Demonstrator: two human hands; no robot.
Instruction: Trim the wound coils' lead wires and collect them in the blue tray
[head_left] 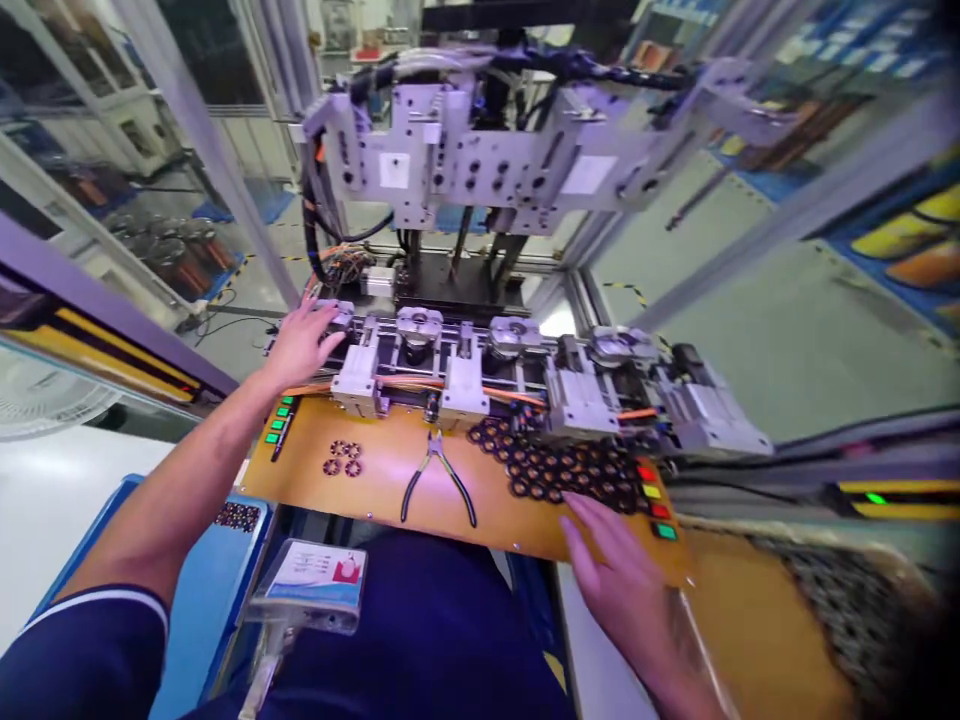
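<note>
My left hand (pixel 300 345) reaches to the leftmost metal fixture (pixel 343 315) of the machine, its fingers stretched over it and the thumb apart. Whatever may lie under those fingertips is hidden. Low at the right, my right hand (pixel 622 580) has its fingers extended, the tips at the near edge of a spread of dark ring-shaped parts (pixel 574 470). No part shows in its grasp. A pair of cutting pliers (pixel 436 450) lies on the orange-brown panel (pixel 390 480), handles spread toward me. Left of the pliers sit several small reddish-brown rings (pixel 343 458).
More round fixtures (pixel 514 335) line the machine behind grey blocks (pixel 465 385). Coloured buttons (pixel 652 492) sit at the panel's right end, green ones (pixel 275 425) at its left. A blue tray (pixel 199 580) holds small parts. Yellow-black sensor bars (pixel 892 498) flank both sides.
</note>
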